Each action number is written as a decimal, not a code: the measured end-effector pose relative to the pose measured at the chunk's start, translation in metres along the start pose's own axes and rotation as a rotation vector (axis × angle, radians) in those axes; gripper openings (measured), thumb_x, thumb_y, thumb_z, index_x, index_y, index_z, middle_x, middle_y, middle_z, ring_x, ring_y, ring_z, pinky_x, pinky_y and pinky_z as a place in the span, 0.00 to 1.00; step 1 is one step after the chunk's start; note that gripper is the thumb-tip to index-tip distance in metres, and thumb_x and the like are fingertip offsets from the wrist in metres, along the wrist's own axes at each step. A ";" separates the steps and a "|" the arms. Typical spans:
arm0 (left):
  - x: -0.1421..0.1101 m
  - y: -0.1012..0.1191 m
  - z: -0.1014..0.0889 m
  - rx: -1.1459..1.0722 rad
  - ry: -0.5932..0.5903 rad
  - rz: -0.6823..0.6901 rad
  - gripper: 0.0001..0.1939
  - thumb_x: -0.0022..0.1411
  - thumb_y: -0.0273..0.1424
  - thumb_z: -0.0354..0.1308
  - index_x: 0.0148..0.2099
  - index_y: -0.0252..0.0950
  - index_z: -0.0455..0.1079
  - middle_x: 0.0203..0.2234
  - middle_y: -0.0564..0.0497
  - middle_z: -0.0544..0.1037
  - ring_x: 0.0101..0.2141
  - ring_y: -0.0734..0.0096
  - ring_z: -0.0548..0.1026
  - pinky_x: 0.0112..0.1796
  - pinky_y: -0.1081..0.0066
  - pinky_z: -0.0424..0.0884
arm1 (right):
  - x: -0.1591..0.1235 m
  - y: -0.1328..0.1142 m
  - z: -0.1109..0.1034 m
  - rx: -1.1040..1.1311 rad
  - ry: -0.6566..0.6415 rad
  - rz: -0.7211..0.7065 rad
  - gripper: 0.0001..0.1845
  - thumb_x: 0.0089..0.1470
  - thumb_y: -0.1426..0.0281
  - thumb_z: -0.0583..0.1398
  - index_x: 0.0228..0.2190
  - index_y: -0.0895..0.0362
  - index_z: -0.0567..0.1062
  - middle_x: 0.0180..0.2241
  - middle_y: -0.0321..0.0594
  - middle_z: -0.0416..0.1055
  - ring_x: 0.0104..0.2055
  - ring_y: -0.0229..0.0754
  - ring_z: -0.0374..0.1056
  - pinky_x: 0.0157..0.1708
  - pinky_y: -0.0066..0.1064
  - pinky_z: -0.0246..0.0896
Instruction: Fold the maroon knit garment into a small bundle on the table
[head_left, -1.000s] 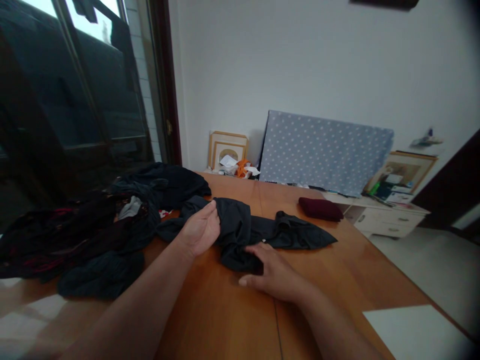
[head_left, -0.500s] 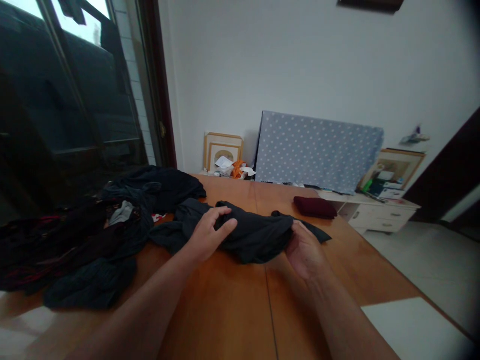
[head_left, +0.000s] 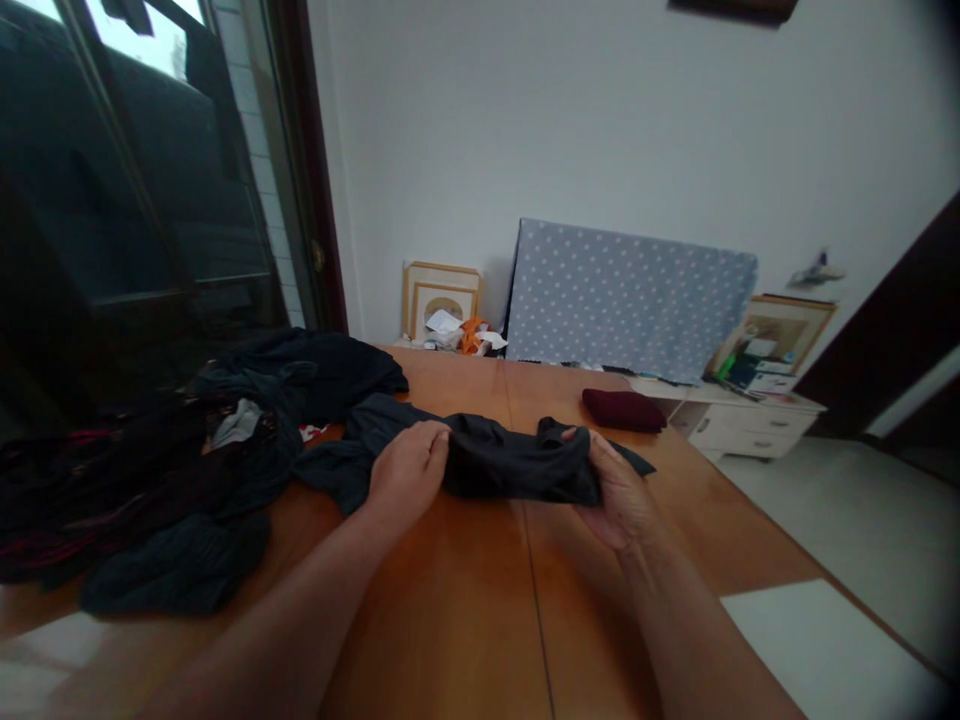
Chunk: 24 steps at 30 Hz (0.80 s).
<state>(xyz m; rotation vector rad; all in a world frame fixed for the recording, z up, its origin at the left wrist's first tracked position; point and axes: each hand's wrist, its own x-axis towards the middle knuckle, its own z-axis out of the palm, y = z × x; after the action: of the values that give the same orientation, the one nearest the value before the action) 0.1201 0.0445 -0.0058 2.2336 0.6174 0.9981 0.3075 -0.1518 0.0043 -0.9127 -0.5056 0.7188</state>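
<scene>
On my feed, a glass door (head_left: 127,170) fills the upper left, and below it a heap of dark clothes (head_left: 157,490) sits at the left end of the wooden table (head_left: 442,610), apparently pushed aside to leave working room. I read the black garment (head_left: 517,468) as the piece in play: it lies across the table's middle, just right of the heap, lifted at its right end.

My left hand (head_left: 409,465) is nearly closed, its fingers curled over the cloth and gathering it. My right hand (head_left: 619,490) is half closed and turned palm inward, pinching the garment's right end between thumb and fingers. Held this way, the cloth seems drawn out between the two hands.

Beyond them, a folded maroon cloth (head_left: 622,410) rests toward the table's far edge, apart from the work. At upper right, a polka-dot board (head_left: 630,300) leans against the wall, above a white drawer unit (head_left: 742,432).
</scene>
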 end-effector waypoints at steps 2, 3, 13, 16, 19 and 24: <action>0.005 0.000 -0.010 -0.021 0.099 -0.026 0.13 0.67 0.40 0.49 0.44 0.44 0.74 0.41 0.48 0.79 0.46 0.55 0.73 0.51 0.59 0.64 | 0.006 -0.002 -0.008 0.002 0.064 -0.011 0.15 0.48 0.59 0.70 0.35 0.53 0.78 0.35 0.34 0.78 0.35 0.39 0.74 0.38 0.32 0.71; 0.006 0.002 -0.013 -0.029 0.132 -0.023 0.13 0.67 0.41 0.49 0.42 0.43 0.74 0.40 0.48 0.78 0.45 0.55 0.73 0.50 0.60 0.64 | 0.008 -0.003 -0.011 0.009 0.099 -0.025 0.15 0.47 0.60 0.71 0.34 0.53 0.77 0.34 0.34 0.78 0.34 0.39 0.74 0.37 0.32 0.72; -0.032 0.061 0.019 0.165 -0.230 0.256 0.32 0.57 0.52 0.61 0.58 0.40 0.68 0.48 0.42 0.77 0.49 0.47 0.71 0.49 0.54 0.63 | -0.014 0.011 0.020 -0.114 -0.173 0.096 0.14 0.52 0.57 0.68 0.34 0.54 0.77 0.33 0.35 0.76 0.34 0.38 0.70 0.36 0.28 0.66; -0.035 0.065 0.026 0.319 -0.251 0.268 0.19 0.62 0.41 0.56 0.51 0.38 0.70 0.44 0.41 0.77 0.46 0.49 0.72 0.47 0.54 0.62 | -0.015 0.021 0.024 -0.173 -0.226 0.088 0.15 0.52 0.57 0.68 0.33 0.55 0.77 0.31 0.34 0.74 0.34 0.38 0.68 0.37 0.28 0.64; -0.030 0.061 0.026 0.429 -0.282 0.262 0.10 0.60 0.31 0.55 0.45 0.40 0.70 0.40 0.45 0.77 0.43 0.55 0.73 0.45 0.57 0.62 | -0.012 0.025 0.023 -0.186 -0.206 0.030 0.15 0.52 0.56 0.68 0.35 0.54 0.78 0.33 0.35 0.74 0.37 0.38 0.67 0.40 0.29 0.63; -0.016 0.049 0.015 0.593 -0.197 0.160 0.10 0.59 0.27 0.54 0.43 0.42 0.68 0.40 0.48 0.76 0.43 0.57 0.73 0.41 0.60 0.62 | -0.017 0.017 0.023 -0.118 -0.228 0.105 0.14 0.54 0.57 0.67 0.35 0.54 0.76 0.32 0.34 0.72 0.32 0.36 0.65 0.35 0.27 0.62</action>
<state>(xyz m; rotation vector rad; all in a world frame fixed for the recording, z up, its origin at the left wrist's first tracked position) 0.1300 -0.0046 0.0122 2.8974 0.7227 0.7124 0.2756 -0.1452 0.0002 -0.9776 -0.7112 0.9014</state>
